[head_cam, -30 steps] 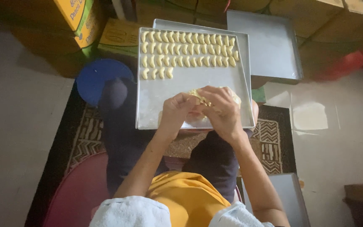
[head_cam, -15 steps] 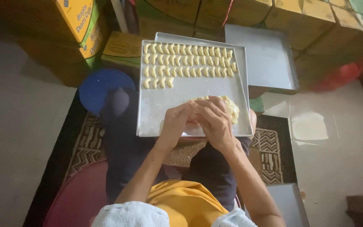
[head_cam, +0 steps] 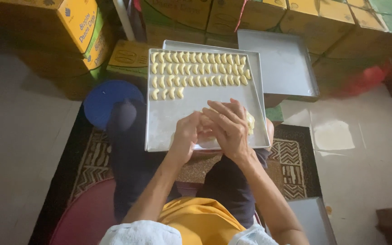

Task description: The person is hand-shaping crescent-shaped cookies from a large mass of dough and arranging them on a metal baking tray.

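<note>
A metal baking tray (head_cam: 166,127) rests on my lap, its far half lined with rows of small pale crescent-shaped dough pieces (head_cam: 198,70). Over the tray's near edge my left hand (head_cam: 186,136) and my right hand (head_cam: 225,124) press together around a bit of dough that their fingers mostly hide. A lump of yellow dough (head_cam: 250,122) lies on the tray just right of my right hand.
A second metal tray (head_cam: 280,63) lies beyond on the right, another tray corner (head_cam: 311,220) sits at my right knee. Yellow cardboard boxes (head_cam: 75,22) line the back. A blue round lid (head_cam: 100,102) and a patterned mat (head_cam: 291,168) lie on the floor.
The view has shifted slightly. My hands have closed over each other and slid a little toward the tray's near edge; the dough piece seen between the fingers is now covered.
</note>
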